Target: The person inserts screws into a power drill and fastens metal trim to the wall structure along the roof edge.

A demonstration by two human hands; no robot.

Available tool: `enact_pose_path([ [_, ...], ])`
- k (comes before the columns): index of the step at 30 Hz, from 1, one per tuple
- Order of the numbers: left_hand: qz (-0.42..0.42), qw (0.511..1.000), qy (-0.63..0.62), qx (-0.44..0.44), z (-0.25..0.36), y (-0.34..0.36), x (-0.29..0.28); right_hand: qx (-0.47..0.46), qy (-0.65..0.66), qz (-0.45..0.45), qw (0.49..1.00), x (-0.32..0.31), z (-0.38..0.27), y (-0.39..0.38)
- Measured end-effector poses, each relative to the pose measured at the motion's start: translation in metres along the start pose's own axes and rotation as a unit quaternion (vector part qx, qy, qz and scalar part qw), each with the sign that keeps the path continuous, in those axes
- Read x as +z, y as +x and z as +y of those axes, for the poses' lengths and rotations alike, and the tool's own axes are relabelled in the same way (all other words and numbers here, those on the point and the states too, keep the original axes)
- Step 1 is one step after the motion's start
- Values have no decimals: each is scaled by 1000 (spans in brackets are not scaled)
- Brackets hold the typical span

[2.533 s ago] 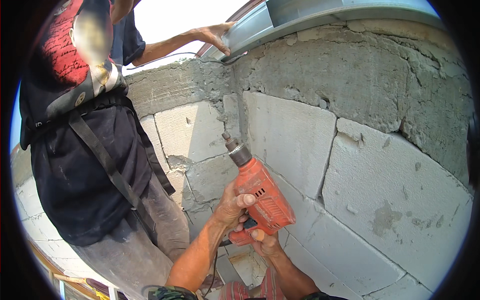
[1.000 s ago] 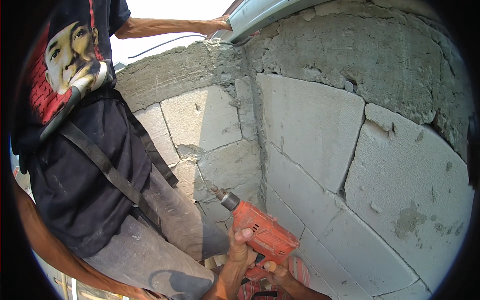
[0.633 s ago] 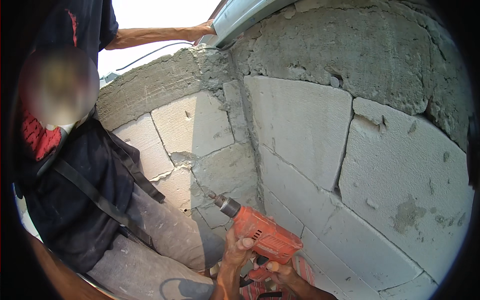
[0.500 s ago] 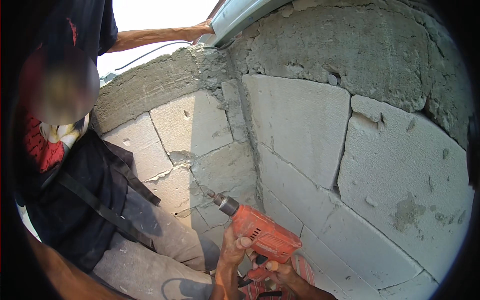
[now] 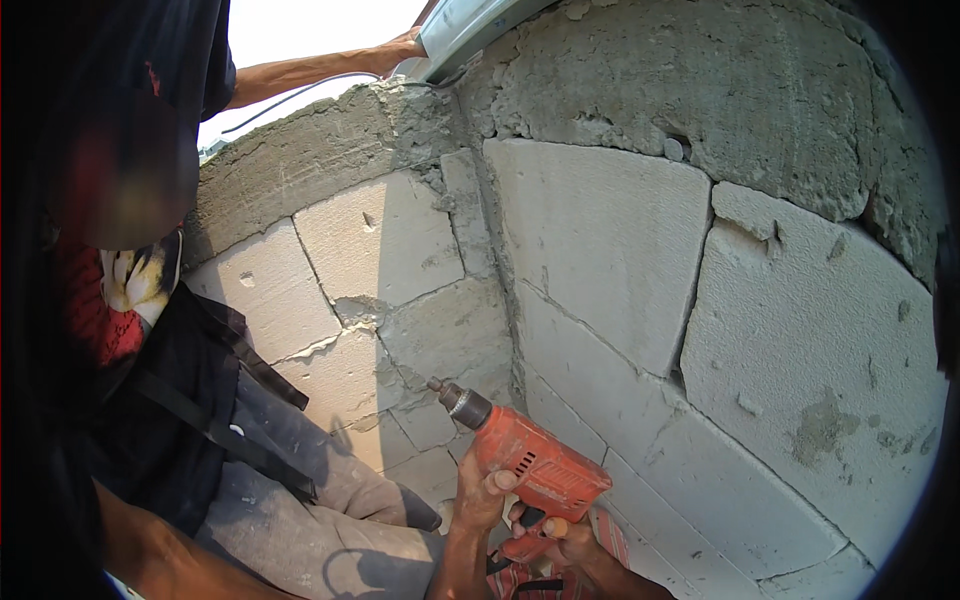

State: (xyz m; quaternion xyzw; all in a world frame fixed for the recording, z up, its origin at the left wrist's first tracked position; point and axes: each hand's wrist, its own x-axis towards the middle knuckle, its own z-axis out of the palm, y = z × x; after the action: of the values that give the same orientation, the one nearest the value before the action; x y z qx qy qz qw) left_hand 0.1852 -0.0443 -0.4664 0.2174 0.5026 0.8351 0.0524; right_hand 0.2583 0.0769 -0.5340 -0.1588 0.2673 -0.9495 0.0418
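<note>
My left hand (image 5: pixel 485 492) wraps round the front of a scuffed orange corded drill (image 5: pixel 540 465), its thumb pressed on the body just behind the dark chuck. My right hand (image 5: pixel 562 542) grips the handle below, with a tan wrapping on one finger. The chuck (image 5: pixel 465 405) points up and left with a short metal fitting in it, in front of the corner of the block wall. Red striped cloth (image 5: pixel 610 535) shows behind my hands.
A co-worker in dark clothes and straps (image 5: pixel 160 420) bends at my left, one hand (image 5: pixel 400 52) at a metal channel (image 5: pixel 462 25) atop the wall. Pale blocks (image 5: pixel 590 250) and a rough concrete band (image 5: pixel 760 110) form the corner. A thin cable (image 5: pixel 290 99) runs along the top.
The drill has dropped lower in view and tilted further left, still held in both hands. The co-worker has bent down and shifted left, and their other arm now shows at lower left.
</note>
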Motion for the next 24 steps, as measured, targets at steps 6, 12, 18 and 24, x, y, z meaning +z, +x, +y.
enact_pose_path([
  [6, 13, 999, 38, 17, 8, 6, 18, 5, 83, -34, 996, -1, -3, 3],
  [12, 33, 997, 62, 32, 13, 9, 23, 18, 108, -43, 993, -12, 1, 8],
  [18, 9, 998, 56, 10, 23, 6, 27, 39, 152, -91, 983, -17, 2, 16],
  [24, -20, 998, 66, 7, 26, 6, 24, 29, 157, -104, 982, -22, 3, 18],
])
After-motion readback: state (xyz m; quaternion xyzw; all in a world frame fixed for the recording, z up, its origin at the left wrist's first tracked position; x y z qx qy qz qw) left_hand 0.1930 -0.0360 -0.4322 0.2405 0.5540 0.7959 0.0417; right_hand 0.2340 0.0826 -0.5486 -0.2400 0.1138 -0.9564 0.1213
